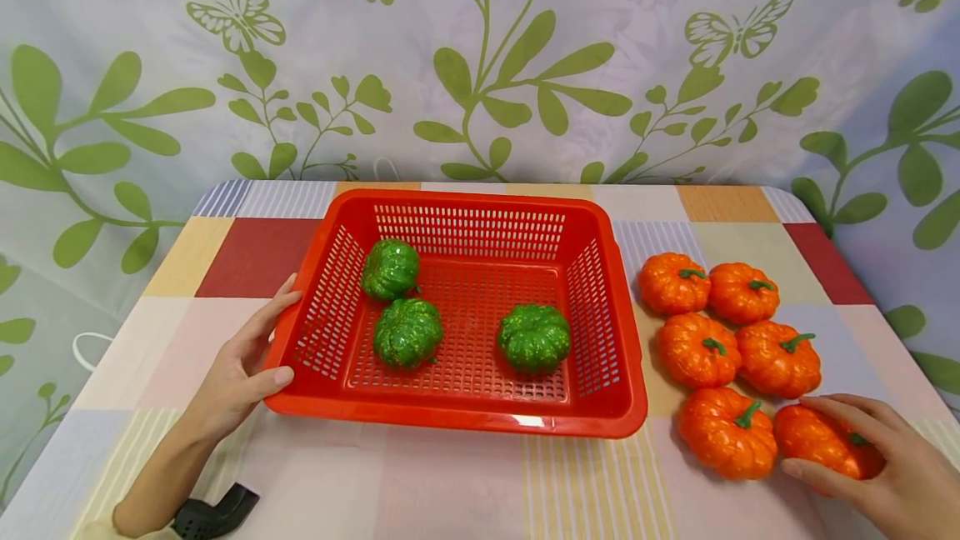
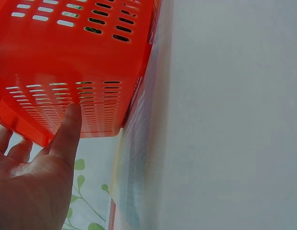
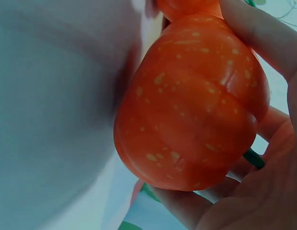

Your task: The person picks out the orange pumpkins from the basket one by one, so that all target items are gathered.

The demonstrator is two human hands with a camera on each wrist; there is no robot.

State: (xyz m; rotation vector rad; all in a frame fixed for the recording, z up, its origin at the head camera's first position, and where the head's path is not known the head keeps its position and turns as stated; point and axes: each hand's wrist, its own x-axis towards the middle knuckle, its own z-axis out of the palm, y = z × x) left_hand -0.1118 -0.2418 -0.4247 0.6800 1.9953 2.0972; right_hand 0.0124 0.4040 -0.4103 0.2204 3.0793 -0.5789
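Note:
My left hand (image 1: 238,361) touches the left side of the red plastic basket (image 1: 457,426), thumb and fingers spread along its rim. In the left wrist view, the thumb (image 2: 69,132) lies against the slotted outer wall. Three green toy pumpkins sit inside: two on the left, the nearer one (image 1: 407,332) in front of the other, and one (image 1: 534,337) on the right. At the right, my right hand (image 1: 896,465) holds an orange toy pumpkin (image 3: 191,105) between thumb and fingers, its green stem toward the palm. Another orange pumpkin (image 1: 727,433) stands right beside it.
Several more orange pumpkins (image 1: 697,350) stand grouped to the right of the basket. A patchwork cloth (image 1: 450,482) covers the table, and a leaf-patterned curtain (image 1: 630,7) hangs behind. A black curved object (image 1: 216,515) shows by the left forearm.

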